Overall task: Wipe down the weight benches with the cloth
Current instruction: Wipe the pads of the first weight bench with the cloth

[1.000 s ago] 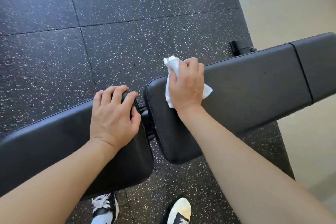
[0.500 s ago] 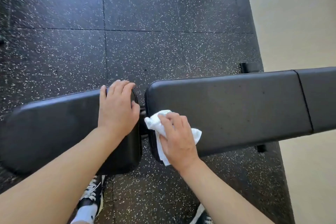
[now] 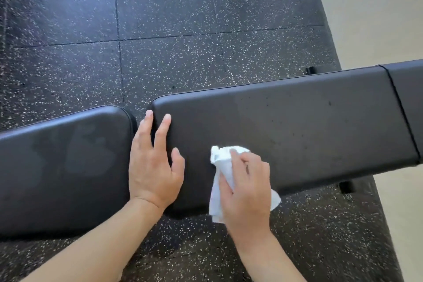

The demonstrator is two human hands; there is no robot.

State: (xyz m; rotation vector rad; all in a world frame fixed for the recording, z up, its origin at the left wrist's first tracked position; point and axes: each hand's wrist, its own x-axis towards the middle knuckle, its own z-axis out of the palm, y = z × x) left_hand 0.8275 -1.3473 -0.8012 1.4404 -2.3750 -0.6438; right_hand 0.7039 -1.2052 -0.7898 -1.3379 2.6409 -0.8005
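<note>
step: wiping the long back pad of the weight bench, working near its left end, close to the near edge
cloth: white cloth, bunched, lying on the pad's near-left area; its lower end hangs off the near edge over the floor
right hand: right hand on top of the cloth, fingers curled over the wad and gripping it, palm pressing it into the vinyl
left hand: left hand flat at the gap between the pads, fingers straight and spread, tips on the back pad's left end, heel toward the seat pad; bracing, holds nothing
seat pad: shows dull damp-looking patches, likely wiped already, can't confirm
back pad: most of the surface to the right looks dry with small dark specks; seam near the far right
floor: black speckled rubber tiles, pale floor on the right
next: my read is to sweep the cloth rightward along the pad in overlapping passes, keep pressure down, re-bunch the dangling end so it doesn't drag
</note>
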